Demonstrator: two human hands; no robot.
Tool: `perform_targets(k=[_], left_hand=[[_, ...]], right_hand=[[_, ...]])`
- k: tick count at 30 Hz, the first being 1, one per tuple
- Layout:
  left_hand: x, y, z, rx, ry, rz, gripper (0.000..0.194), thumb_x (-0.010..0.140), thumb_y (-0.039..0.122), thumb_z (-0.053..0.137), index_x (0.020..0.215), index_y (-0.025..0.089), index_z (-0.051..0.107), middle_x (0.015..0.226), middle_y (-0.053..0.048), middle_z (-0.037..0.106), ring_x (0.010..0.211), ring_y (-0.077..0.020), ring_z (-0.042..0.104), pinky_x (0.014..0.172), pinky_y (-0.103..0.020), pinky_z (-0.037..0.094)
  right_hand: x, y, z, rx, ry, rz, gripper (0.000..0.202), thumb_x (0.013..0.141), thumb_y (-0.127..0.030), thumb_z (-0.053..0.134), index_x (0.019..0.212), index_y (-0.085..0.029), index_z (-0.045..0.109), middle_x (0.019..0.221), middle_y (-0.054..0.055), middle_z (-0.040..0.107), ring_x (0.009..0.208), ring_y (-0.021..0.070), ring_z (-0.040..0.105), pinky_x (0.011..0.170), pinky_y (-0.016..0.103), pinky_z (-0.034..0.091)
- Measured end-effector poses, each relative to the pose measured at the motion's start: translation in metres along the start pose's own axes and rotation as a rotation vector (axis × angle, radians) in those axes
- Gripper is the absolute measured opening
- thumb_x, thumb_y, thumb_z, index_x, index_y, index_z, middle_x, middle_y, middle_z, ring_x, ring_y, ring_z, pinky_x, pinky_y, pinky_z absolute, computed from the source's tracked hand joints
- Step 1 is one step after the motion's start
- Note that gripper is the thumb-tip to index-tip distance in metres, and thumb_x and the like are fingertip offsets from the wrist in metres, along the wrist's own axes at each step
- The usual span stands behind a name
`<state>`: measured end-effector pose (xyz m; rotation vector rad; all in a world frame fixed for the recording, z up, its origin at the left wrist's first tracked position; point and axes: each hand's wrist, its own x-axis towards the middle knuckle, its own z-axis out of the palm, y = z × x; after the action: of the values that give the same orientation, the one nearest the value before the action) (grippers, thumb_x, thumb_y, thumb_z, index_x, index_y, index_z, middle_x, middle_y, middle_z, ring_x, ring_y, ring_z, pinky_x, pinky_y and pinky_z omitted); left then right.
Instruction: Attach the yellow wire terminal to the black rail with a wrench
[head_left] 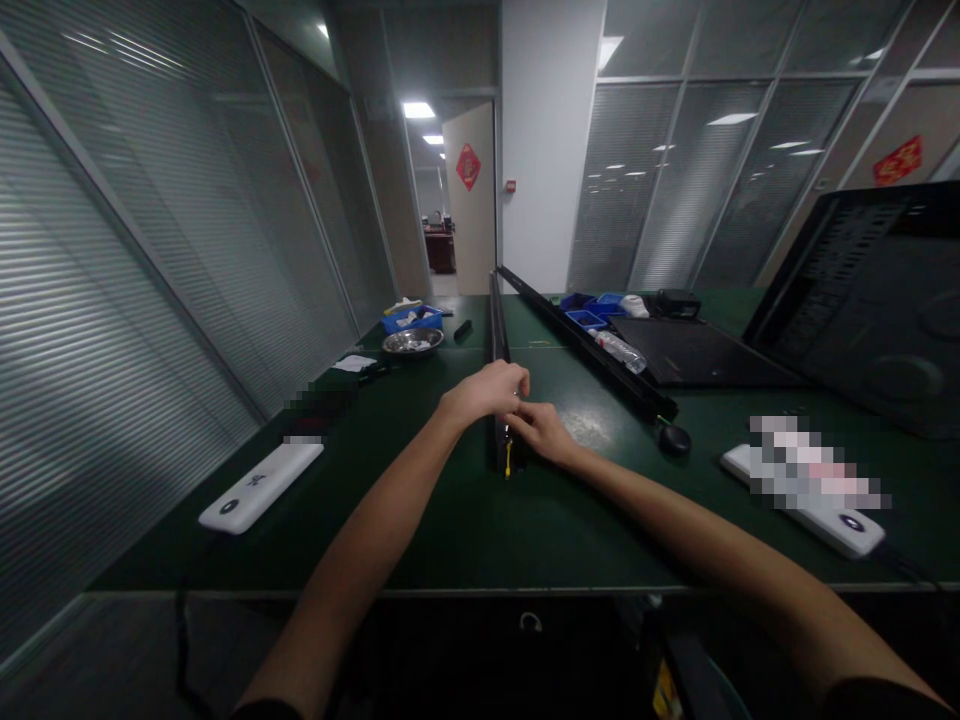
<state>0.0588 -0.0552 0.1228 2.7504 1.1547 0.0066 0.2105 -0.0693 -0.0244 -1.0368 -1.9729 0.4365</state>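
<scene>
A long, narrow black rail (498,325) lies on the table, pointing away from me. Over its near end, my left hand (487,390) is closed with fingers curled downward. My right hand (546,430) comes in from the right, its fingers pinched together at the rail just below the left fingertips. Whatever the fingers hold is too small and too hidden to name. A short, thin yellow piece, like a bit of cable (508,460), sticks out of the rail's near end toward me.
A second long black rail (585,340) slants to the right. Beyond it are a clear plastic bottle (619,352), blue trays (585,319) and a large black panel (862,300). At left are a metal bowl (412,343), a blue basket (414,321) and a white power bank (262,487). A second white device (832,525) lies right.
</scene>
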Motion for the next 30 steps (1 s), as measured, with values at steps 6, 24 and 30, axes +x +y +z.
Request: perform_targets(k=[6,24,30], left_hand=[[-0.001,-0.003,0.002,0.016,0.013,-0.015,0.024,0.101,0.032,0.066,0.118,0.015,0.065,0.12,-0.009,0.066,0.104,-0.0233,0.067,0.089,-0.042,0.059],[-0.003,-0.016,-0.007,-0.019,-0.089,-0.069,0.022,0.1,0.031,0.067,0.114,0.014,0.066,0.113,-0.008,0.067,0.1,-0.0222,0.068,0.087,-0.041,0.059],[-0.006,-0.028,-0.012,-0.054,-0.134,-0.167,0.025,0.102,0.034,0.065,0.114,0.013,0.066,0.109,-0.007,0.068,0.092,-0.0201,0.069,0.081,-0.038,0.06]], right_hand=[[0.001,-0.002,-0.002,-0.016,-0.009,-0.013,0.027,0.102,-0.038,0.063,0.113,-0.014,0.066,0.106,0.004,0.069,0.088,0.0186,0.07,0.078,0.036,0.06],[0.015,-0.009,-0.01,-0.151,-0.146,-0.064,0.025,0.103,-0.039,0.061,0.11,-0.015,0.066,0.102,0.004,0.069,0.084,0.0165,0.069,0.076,0.034,0.06],[0.025,-0.017,-0.014,-0.215,-0.246,-0.117,0.025,0.103,-0.04,0.061,0.106,-0.015,0.067,0.099,0.003,0.069,0.081,0.0155,0.068,0.075,0.033,0.059]])
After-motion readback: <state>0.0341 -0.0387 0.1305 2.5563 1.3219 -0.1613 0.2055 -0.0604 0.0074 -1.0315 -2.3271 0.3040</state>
